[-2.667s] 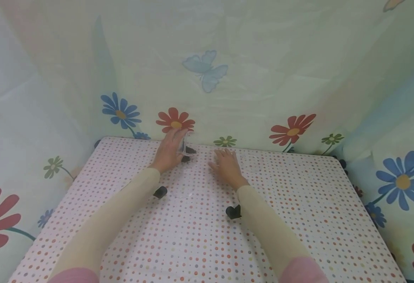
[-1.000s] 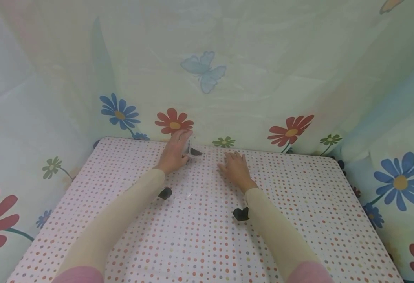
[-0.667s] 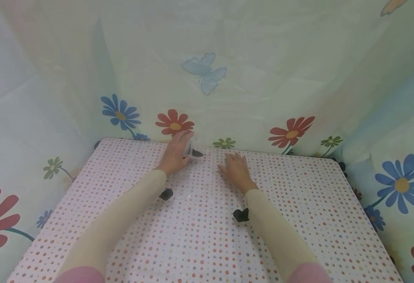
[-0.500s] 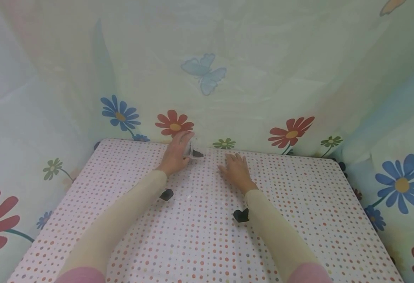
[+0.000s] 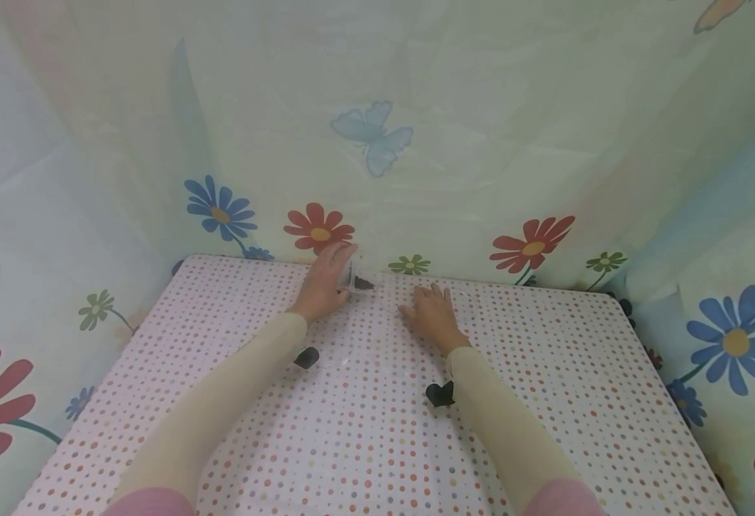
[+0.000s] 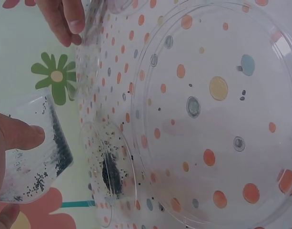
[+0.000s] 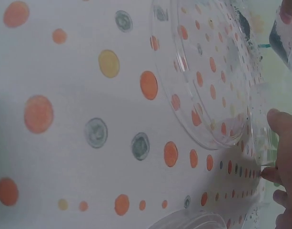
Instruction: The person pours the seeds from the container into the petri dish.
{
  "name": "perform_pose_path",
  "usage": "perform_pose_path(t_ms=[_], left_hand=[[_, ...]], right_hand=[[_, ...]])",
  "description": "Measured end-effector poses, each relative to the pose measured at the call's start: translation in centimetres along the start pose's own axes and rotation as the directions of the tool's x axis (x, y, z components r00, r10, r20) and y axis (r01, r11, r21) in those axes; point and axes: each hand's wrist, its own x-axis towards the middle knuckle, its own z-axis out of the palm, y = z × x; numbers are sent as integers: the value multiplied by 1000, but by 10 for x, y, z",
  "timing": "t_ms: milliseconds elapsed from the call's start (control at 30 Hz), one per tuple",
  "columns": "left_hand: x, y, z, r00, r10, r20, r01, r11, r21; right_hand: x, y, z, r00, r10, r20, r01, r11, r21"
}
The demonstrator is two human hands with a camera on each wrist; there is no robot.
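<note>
My left hand [image 5: 321, 283] grips a small clear plastic box [image 6: 55, 143], tilted, with small black grains along its inner wall. Just beside it, a small clear round dish [image 6: 126, 164] on the table bears a heap of black grains [image 6: 111, 174]. Further right, my right hand [image 5: 433, 312] lies low over the table, thumb apart from its loosely bent fingers. A clear thin-walled container [image 7: 262, 143] sits by those fingers in the right wrist view; whether they touch it I cannot tell.
Nearer me, a large clear round dish [image 6: 217, 105] lies on the dotted table [image 5: 377, 444], with a few stray black grains. Another clear round rim [image 7: 193, 222] shows low in the right wrist view. A flowered sheet [image 5: 468, 158] hangs behind the table.
Over the last few seconds both hands have shifted slightly to the right, the left hand carrying the clear box along. Since half a second ago they have hardly moved.
</note>
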Motion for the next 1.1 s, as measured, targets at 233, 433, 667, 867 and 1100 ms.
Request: perform_pose_path(t_ms=[233, 433, 667, 867, 1100], left_hand=[[-2, 4, -1, 1000, 2, -4, -2, 1000, -13], [-3, 3, -1, 1000, 21, -16, -21, 1000, -19], [-1, 3, 0, 1000, 14, -1, -14, 1000, -11], [-1, 6, -3, 1000, 8, 12, -8, 1000, -11], [-2, 8, -3, 1000, 10, 15, -9, 1000, -16]], right_hand=[[-5, -1, -1, 1000, -2, 5, 2, 1000, 3], [-8, -2, 0, 1000, -20, -10, 20, 1000, -10], [-10, -5, 0, 999, -31, -12, 30, 999, -31], [-15, -6, -4, 999, -39, -33, 37, 998, -57], [-19, -3, -11, 997, -48, -64, 46, 999, -27]])
